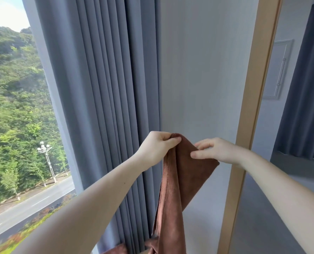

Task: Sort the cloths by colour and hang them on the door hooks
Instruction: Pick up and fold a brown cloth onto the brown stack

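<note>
A brown cloth [178, 180] hangs down in front of me, held up at chest height before a pale wall. My left hand [158, 145] pinches its top corner between thumb and curled fingers. My right hand [214, 150] grips the cloth's upper right edge, thumb in front and fingers behind. More brown fabric [115, 249] shows at the bottom edge of the view. No door hooks are visible.
Grey pleated curtains [101, 88] hang to the left of the wall [198, 70], beside a large window [15, 107] onto trees and a road. A wooden door frame [253, 88] stands on the right, opening onto a room with another dark curtain [306, 88].
</note>
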`<state>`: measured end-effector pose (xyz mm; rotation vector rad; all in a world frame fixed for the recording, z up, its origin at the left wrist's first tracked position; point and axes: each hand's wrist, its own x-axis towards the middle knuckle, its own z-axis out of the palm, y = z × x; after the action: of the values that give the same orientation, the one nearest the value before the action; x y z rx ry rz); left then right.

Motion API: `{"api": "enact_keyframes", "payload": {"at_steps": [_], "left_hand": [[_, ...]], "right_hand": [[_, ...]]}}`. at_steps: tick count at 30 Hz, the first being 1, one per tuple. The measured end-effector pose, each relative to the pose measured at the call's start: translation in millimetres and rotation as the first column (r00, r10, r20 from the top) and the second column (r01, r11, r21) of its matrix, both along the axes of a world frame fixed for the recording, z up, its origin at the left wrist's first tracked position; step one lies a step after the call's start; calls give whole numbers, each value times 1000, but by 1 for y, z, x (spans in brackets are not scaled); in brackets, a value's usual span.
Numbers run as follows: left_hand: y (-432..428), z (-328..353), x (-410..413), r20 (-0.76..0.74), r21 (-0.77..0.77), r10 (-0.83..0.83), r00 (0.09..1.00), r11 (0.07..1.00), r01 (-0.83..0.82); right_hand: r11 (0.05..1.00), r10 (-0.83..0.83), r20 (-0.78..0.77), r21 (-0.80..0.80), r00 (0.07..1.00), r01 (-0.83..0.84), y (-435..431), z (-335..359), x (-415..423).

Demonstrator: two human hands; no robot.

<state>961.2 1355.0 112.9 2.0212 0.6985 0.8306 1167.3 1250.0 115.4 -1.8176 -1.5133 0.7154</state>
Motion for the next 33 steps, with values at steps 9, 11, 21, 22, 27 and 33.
{"api": "enact_keyframes", "payload": {"at_steps": [9,11,21,22,27,33], "left_hand": [[16,5,-20,14,22,28,1000,999,-28],[23,3,-26,-28,15,31,999,999,-31],[29,14,-42,31,-113,-21,999,993,24],[29,12,-42,74,-158,-34,997,986,46],[30,8,-37,263,-259,-8,965,963,79],[31,14,-33,300,-206,32,954,978,32]], "right_hand": [[990,-108,388,-38,915,133,-3,-2,14],[989,-143,411,27,900,145,-4,11,12],[961,-165,269,259,949,93,5,38,12],[963,-158,265,254,951,89,5,35,12],[895,-184,-1,414,983,168,2,23,12],[936,-71,-547,253,834,245,10,-21,-6]]}}
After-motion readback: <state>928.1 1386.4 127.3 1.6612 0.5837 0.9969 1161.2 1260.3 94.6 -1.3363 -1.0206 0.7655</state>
